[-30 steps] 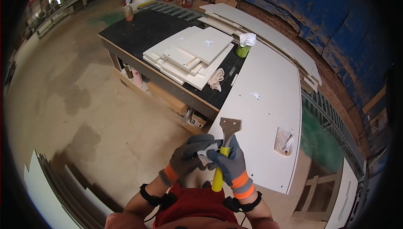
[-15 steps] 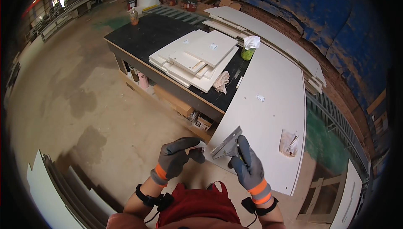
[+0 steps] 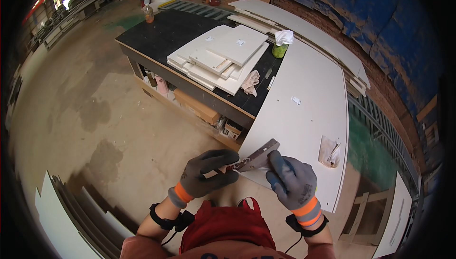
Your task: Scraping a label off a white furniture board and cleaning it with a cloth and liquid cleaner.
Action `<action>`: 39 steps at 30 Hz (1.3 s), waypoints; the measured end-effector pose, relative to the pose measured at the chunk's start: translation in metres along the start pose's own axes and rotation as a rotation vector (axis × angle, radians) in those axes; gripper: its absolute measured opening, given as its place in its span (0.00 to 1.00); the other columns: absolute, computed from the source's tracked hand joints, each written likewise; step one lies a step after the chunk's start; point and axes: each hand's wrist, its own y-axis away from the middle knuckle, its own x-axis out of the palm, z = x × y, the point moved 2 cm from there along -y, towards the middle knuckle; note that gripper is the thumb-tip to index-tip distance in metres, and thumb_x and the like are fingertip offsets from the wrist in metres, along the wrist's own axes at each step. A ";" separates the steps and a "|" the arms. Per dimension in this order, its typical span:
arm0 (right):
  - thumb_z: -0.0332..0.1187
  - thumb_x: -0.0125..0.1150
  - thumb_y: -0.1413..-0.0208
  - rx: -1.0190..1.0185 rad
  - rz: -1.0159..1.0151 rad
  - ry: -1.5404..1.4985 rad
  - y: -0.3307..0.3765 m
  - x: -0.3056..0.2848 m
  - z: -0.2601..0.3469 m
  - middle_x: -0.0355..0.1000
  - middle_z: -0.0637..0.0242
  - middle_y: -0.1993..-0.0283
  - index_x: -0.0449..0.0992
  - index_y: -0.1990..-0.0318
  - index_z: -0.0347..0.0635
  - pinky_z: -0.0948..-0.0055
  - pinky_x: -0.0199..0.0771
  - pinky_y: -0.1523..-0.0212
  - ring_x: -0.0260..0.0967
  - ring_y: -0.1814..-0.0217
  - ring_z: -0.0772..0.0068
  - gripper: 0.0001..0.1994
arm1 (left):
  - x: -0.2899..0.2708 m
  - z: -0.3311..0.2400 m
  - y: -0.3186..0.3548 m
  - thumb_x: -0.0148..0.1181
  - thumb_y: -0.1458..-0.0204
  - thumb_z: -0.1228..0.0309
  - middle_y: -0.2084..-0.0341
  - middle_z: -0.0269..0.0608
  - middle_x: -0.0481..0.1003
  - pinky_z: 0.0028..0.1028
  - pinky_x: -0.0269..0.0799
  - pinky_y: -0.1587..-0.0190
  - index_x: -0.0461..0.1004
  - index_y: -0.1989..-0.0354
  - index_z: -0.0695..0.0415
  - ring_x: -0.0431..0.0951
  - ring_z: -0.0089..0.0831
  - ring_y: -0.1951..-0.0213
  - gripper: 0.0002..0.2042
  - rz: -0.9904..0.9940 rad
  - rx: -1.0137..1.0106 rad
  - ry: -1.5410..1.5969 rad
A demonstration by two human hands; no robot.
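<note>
My right hand (image 3: pixel 297 180), in a grey glove with an orange cuff band, is closed round a scraper (image 3: pixel 259 157). The wide metal blade slants up and away over the near end of a long white panel (image 3: pixel 308 76). My left hand (image 3: pixel 204 171), gloved alike, has its thumb and fingers closed at the blade's left corner. A small reddish and pale thing (image 3: pixel 228 168) shows between those fingers, too small to name. Further right on the panel lies a clear plastic bag (image 3: pixel 329 151) with thin items inside.
Beyond the panel stands a black-topped workbench (image 3: pixel 178 26) with stacked white boards (image 3: pixel 221 59), a crumpled cloth (image 3: pixel 250 83) and a green container (image 3: pixel 279 50) topped with white tissue. Boards lean (image 3: pixel 66 216) at lower left. A roller conveyor (image 3: pixel 380 121) runs along the right.
My left hand has moved right and up to the scraper blade, closing the gap between them. The right hand has turned, and the blade now shows at a different angle.
</note>
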 end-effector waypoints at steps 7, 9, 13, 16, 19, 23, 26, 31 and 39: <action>0.34 0.65 0.62 0.033 0.169 0.023 0.003 -0.005 0.007 0.71 0.64 0.59 0.72 0.44 0.47 0.65 0.69 0.64 0.69 0.66 0.60 0.30 | -0.014 -0.001 -0.003 0.58 0.55 0.86 0.61 0.44 0.75 0.25 0.78 0.65 0.75 0.55 0.63 0.81 0.30 0.66 0.17 -0.060 -0.231 -0.014; 0.34 0.65 0.62 0.072 0.201 0.024 0.004 -0.005 0.007 0.71 0.64 0.59 0.72 0.44 0.47 0.65 0.69 0.64 0.69 0.66 0.60 0.30 | -0.016 0.001 -0.006 0.56 0.53 0.85 0.60 0.45 0.75 0.24 0.78 0.64 0.74 0.54 0.63 0.81 0.29 0.67 0.16 -0.139 -0.305 0.119; 0.38 0.64 0.55 0.018 0.168 0.040 -0.001 -0.004 0.011 0.71 0.68 0.62 0.73 0.45 0.51 0.68 0.69 0.67 0.70 0.68 0.65 0.26 | 0.002 -0.015 -0.014 0.61 0.52 0.78 0.59 0.46 0.74 0.26 0.78 0.65 0.74 0.53 0.62 0.80 0.31 0.66 0.15 0.050 0.025 -0.351; 0.41 0.63 0.50 -0.034 0.148 0.066 -0.003 -0.005 0.013 0.71 0.71 0.64 0.73 0.45 0.54 0.70 0.69 0.69 0.71 0.70 0.69 0.23 | 0.007 -0.010 -0.010 0.61 0.50 0.75 0.63 0.46 0.76 0.25 0.77 0.67 0.74 0.52 0.61 0.80 0.31 0.68 0.15 0.059 0.106 -0.371; 0.40 0.63 0.51 -0.002 0.162 0.004 -0.001 -0.008 0.013 0.71 0.69 0.64 0.73 0.46 0.53 0.69 0.69 0.69 0.71 0.69 0.68 0.22 | 0.000 -0.001 -0.004 0.57 0.46 0.73 0.66 0.45 0.77 0.25 0.77 0.70 0.74 0.55 0.65 0.80 0.31 0.72 0.12 0.022 -0.174 -0.071; 0.29 0.63 0.62 0.103 0.196 -0.072 0.013 -0.007 -0.002 0.72 0.59 0.62 0.70 0.43 0.43 0.61 0.71 0.64 0.71 0.67 0.54 0.31 | -0.014 -0.001 -0.002 0.47 0.39 0.72 0.70 0.41 0.77 0.25 0.75 0.75 0.73 0.52 0.65 0.78 0.29 0.79 0.13 -0.154 -0.564 0.266; 0.27 0.60 0.62 0.088 0.165 -0.088 0.011 -0.007 -0.004 0.71 0.55 0.62 0.69 0.42 0.41 0.62 0.71 0.65 0.70 0.67 0.52 0.31 | -0.011 -0.016 -0.005 0.47 0.38 0.68 0.70 0.41 0.77 0.23 0.74 0.74 0.65 0.42 0.63 0.79 0.27 0.76 0.18 -0.036 -0.558 0.240; 0.23 0.54 0.53 0.383 0.094 -0.464 0.033 0.022 -0.025 0.72 0.55 0.57 0.63 0.38 0.40 0.68 0.72 0.69 0.71 0.72 0.63 0.29 | -0.002 -0.010 -0.003 0.48 0.40 0.63 0.65 0.39 0.78 0.15 0.61 0.76 0.62 0.39 0.60 0.79 0.26 0.77 0.22 -0.031 -0.478 0.361; 0.23 0.59 0.48 0.846 0.236 -1.546 0.015 0.061 -0.009 0.74 0.64 0.58 0.56 0.36 0.40 0.77 0.72 0.69 0.69 0.70 0.79 0.31 | 0.031 0.005 0.006 0.53 0.42 0.71 0.60 0.35 0.77 0.15 0.61 0.75 0.61 0.37 0.59 0.78 0.18 0.63 0.24 0.061 -0.448 0.473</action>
